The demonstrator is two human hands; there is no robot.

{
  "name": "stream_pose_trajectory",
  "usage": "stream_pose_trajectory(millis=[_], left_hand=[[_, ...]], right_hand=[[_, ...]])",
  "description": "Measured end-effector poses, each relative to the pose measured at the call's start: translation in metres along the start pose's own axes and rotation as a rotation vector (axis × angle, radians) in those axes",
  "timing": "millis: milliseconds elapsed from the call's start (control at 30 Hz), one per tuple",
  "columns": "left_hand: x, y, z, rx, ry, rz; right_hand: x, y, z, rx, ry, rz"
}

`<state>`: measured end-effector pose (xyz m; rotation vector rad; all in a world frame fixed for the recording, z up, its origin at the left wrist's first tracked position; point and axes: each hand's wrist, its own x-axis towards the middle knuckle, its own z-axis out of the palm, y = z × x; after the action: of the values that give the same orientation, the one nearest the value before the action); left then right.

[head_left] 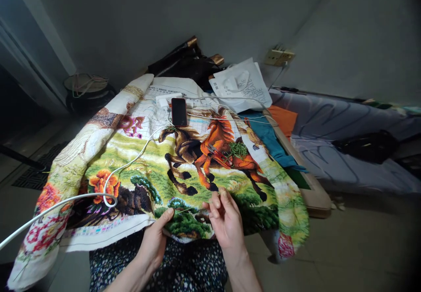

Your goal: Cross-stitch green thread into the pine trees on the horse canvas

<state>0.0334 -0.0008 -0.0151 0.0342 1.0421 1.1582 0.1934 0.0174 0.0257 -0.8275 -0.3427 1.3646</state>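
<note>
A large cross-stitch cloth [154, 160] with running horses and flowers lies spread in front of me. My left hand [154, 239] grips the cloth's near edge, thumb on top of the green stitched part. My right hand [225, 219] hovers just right of it, fingertips pinched on a thin needle or thread that runs toward the left thumb. Small scissors [219, 154] and a tangle of green thread [237, 149] rest on the orange horse.
A dark phone [179, 111] lies at the cloth's far end, with a white cable [108, 186] looping across to the lower left. White bags [241, 83], teal and orange cloth [272, 138], a wall socket [279, 56] and a grey mattress [345, 151] lie beyond.
</note>
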Motion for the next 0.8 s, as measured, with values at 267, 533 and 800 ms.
stream_pose_trajectory(millis=[267, 533, 800], left_hand=[[-0.002, 0.001, 0.002, 0.004, 0.011, -0.003], [0.0, -0.001, -0.002, 0.014, -0.03, -0.032], [0.003, -0.003, -0.008, 0.021, -0.049, 0.008]], right_hand=[[0.005, 0.008, -0.01, 0.001, 0.016, -0.081], [-0.017, 0.032, -0.009, -0.481, -0.062, -0.159], [-0.04, 0.044, -0.002, -1.089, -0.292, -0.012]])
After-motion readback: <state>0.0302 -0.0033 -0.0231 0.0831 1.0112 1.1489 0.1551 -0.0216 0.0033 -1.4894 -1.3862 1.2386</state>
